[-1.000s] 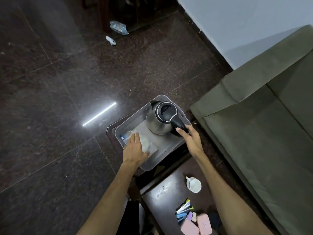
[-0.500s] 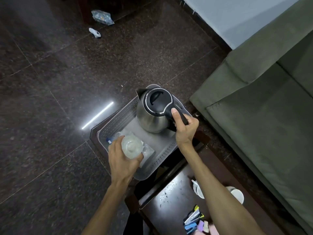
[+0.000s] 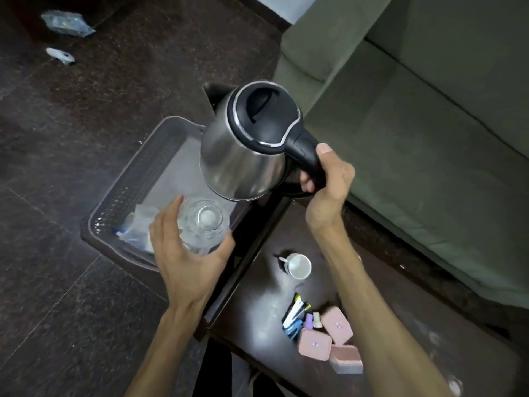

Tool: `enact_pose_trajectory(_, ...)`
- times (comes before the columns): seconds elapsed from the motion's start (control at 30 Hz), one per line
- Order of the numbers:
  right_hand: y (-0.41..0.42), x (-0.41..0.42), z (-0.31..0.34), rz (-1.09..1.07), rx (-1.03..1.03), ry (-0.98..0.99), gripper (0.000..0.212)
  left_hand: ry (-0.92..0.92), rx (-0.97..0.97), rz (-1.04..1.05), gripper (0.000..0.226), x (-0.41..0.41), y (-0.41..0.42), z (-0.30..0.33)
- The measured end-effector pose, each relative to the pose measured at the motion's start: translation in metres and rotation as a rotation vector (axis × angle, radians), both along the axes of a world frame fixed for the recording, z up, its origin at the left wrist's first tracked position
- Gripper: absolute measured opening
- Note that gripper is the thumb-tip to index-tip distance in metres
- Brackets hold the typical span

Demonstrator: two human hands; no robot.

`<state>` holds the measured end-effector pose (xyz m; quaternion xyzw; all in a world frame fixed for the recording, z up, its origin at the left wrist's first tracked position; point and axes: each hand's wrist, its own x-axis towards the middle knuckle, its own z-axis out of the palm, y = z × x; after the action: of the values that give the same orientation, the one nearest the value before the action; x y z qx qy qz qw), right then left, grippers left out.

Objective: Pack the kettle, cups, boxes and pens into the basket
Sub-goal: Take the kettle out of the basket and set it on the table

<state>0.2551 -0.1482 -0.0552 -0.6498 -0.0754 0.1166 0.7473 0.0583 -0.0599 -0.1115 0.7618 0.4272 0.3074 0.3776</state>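
Kettle and glass held over the basket; boxes, pens and a cup waiting on the table.

Nearest, on the dark table [image 3: 257, 299]: three pink boxes [image 3: 315, 343], a cluster of pens [image 3: 294, 313] just beside them, a white cup [image 3: 299, 265] standing apart. Left hand [image 3: 186, 262]: fingers curled round a clear glass cup [image 3: 203, 224], held at the basket's near end above a crumpled plastic wrapper [image 3: 137, 227]. Right hand [image 3: 326, 187]: fist closed on the black handle of the steel kettle [image 3: 252, 144], raised above the grey perforated basket [image 3: 137, 179]. Advice for the step: set the kettle upright and flat at the far end, then stand the glass beside it, not under it, leaving floor space for the rest.
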Motion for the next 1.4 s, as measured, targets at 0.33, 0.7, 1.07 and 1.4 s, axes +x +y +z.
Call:
enact_pose_trajectory(0.33, -0.219, -0.002, 0.048, -0.189, -0.041, -0.073, 0.037, 0.188, -0.075, -0.547, 0.083, 0.041, -0.162, -0.010)
enact_pose_trajectory(0.7, -0.395, -0.023, 0.032, -0.175, -0.509, -0.231, 0.049, 0.423, 0.062, -0.877, 0.068, 0.074, -0.242, -0.100)
enact_pose_trajectory(1.07, -0.426, -0.009, -0.011, 0.032, -0.861, -0.175, 0.062, 0.526, 0.100, -0.856, 0.073, 0.090, -0.268, -0.148)
enact_pose_trajectory(1.4, -0.398, 0.006, -0.041, 0.121, -1.207, -0.315, 0.067, 0.545, 0.082, -0.856, 0.066, 0.094, -0.277, -0.153)
